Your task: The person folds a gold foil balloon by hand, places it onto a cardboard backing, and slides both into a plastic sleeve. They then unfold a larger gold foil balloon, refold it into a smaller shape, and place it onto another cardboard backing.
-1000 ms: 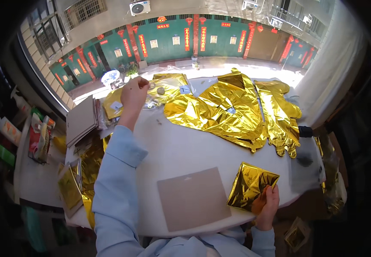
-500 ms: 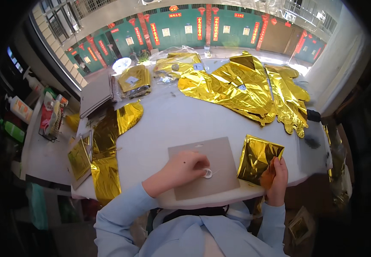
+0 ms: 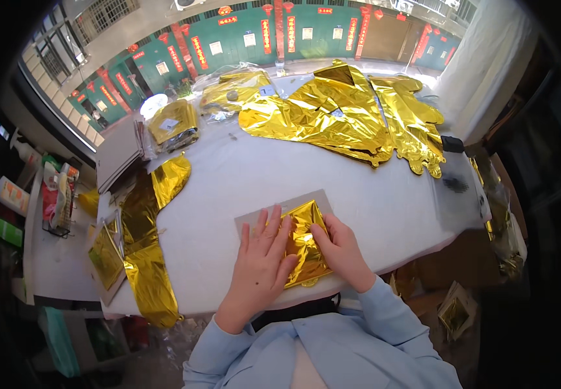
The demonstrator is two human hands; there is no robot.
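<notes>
Once apart, foil (image 3: pixel 305 241) atop cardboard (image 3: pixel 294 201).

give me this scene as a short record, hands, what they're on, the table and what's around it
left hand: palm down, fingers spread, over the left side of the packet
right hand: thumb on the packet's right side
in hand: folded gold foil packet, lying on a grey card
surface: white table
far side: large crumpled gold foil piece, another gold foil piece to its right
left side: stack of grey cards, long gold foil strip
hidden: whether anything lies under the left palm
</notes>
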